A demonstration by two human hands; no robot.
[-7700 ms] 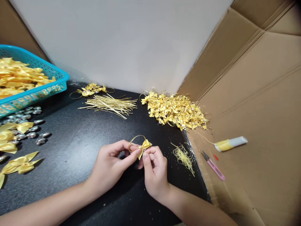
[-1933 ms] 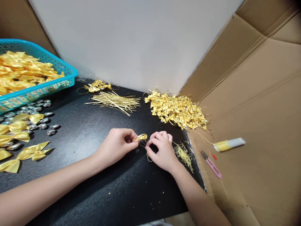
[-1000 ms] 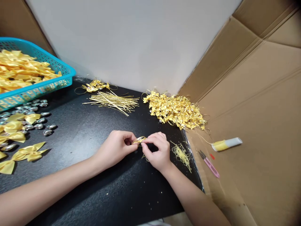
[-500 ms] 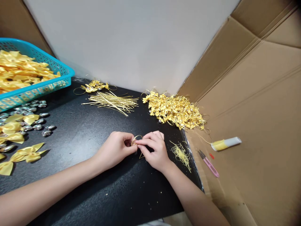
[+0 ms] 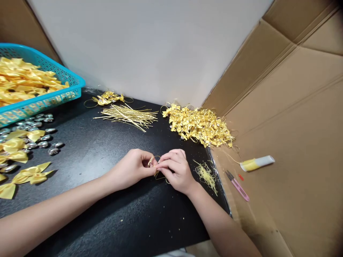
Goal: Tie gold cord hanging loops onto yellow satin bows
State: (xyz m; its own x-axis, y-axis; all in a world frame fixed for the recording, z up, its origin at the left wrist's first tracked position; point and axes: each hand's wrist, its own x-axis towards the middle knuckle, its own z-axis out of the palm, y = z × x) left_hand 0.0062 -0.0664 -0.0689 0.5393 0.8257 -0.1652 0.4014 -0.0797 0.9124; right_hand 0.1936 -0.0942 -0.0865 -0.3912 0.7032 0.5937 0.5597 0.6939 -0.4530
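Observation:
Over the black table, my left hand point(image 5: 135, 165) and my right hand point(image 5: 175, 170) meet fingertip to fingertip. Both are closed in a pinch on a thin gold cord point(image 5: 158, 177), which loops above and below the fingers. The point where the cord is gripped is mostly hidden by the fingers. Just right of my right hand lies a tangle of yellow thread scraps point(image 5: 207, 175). Beyond the hands sit a bundle of gold cords point(image 5: 128, 116) and a heap of finished-looking yellow bows with cord loops point(image 5: 199, 125).
At left, a turquoise basket point(image 5: 76, 82) holds yellow bows. In front of it lie silver beads point(image 5: 43, 144) and loose yellow bows point(image 5: 32, 174). On the cardboard at right are pink thread snips point(image 5: 238, 187) and a thread spool point(image 5: 257, 163). A white wall point(image 5: 150, 46) stands behind.
The gold cord loop between my fingers has shifted and turned, with more of it now showing below the fingertips. Both hands stay in nearly the same place.

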